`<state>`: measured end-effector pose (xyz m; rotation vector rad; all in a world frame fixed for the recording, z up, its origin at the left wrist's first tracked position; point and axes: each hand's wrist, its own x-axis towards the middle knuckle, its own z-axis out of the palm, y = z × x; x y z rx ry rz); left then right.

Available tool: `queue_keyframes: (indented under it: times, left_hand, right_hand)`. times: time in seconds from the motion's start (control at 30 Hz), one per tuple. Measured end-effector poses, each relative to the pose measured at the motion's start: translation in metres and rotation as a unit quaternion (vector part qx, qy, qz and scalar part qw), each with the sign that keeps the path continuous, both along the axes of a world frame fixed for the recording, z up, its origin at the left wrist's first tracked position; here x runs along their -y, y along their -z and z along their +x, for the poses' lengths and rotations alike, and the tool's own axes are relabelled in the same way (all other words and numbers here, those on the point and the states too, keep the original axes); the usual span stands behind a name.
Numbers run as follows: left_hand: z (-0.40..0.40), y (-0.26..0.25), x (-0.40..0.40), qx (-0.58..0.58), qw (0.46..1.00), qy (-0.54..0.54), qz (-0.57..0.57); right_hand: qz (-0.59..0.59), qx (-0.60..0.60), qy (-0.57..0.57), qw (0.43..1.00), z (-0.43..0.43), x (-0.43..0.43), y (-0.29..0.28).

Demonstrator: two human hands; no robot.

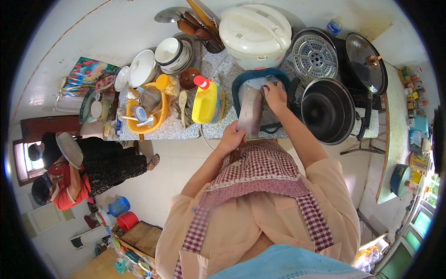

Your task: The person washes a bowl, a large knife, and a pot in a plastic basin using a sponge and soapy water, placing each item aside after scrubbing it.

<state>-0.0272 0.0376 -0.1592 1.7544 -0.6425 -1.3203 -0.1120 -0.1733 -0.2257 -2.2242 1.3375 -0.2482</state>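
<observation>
My left hand (232,136) is closed around the handle end of a cleaver (251,110), whose broad metal blade leans over a dark teal plastic basin (236,91). Inside the basin are water and white suds. My right hand (276,96) is over the basin beside the blade's far end, fingers bent at the suds; whether it holds something there cannot be told. Just left of the basin stands a yellow detergent bottle (208,103) with a red cap. On the right, a black pan (327,111) is close to my right forearm.
A white rice cooker (256,35) stands behind the basin. Stacked bowls (169,52), an orange basket (163,118) and a wooden spoon (182,101) are on the granite counter to the left. A steamer plate (315,57) and a lidded pan (366,62) lie right. Another person (69,181) stands far left.
</observation>
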Motion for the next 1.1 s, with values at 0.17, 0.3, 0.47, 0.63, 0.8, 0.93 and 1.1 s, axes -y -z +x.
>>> queue_keyframes:
  times: [0.17,0.3,0.47,0.63,0.8,0.93,1.1]
  left_hand:
    - [-0.002,0.003,-0.002,0.003,1.000,-0.030,-0.003]
    - [0.002,-0.011,0.008,0.055,0.998,-0.039,-0.017]
    - [0.009,-0.003,0.015,0.075,0.994,-0.025,-0.075]
    - [0.009,0.018,0.014,0.006,0.983,-0.056,-0.173]
    - [0.019,0.008,0.016,-0.052,0.994,-0.006,-0.091]
    - [0.042,0.001,0.038,0.039,0.991,-0.042,-0.124]
    - [0.053,-0.023,0.057,0.180,0.972,-0.034,-0.145]
  right_hand:
    - [-0.058,-0.085,-0.023,0.994,-0.014,-0.017,0.007]
    - [0.005,-0.016,-0.008,1.000,-0.016,-0.028,-0.029]
    - [0.492,0.352,0.101,0.790,-0.005,-0.017,-0.012]
    - [0.611,0.458,0.101,0.638,-0.007,-0.013,-0.036]
    - [0.592,0.440,0.086,0.670,-0.005,-0.006,-0.039]
    - [0.576,0.389,0.032,0.718,0.006,-0.009,-0.065]
    - [0.627,0.416,0.074,0.654,0.013,-0.009,-0.055]
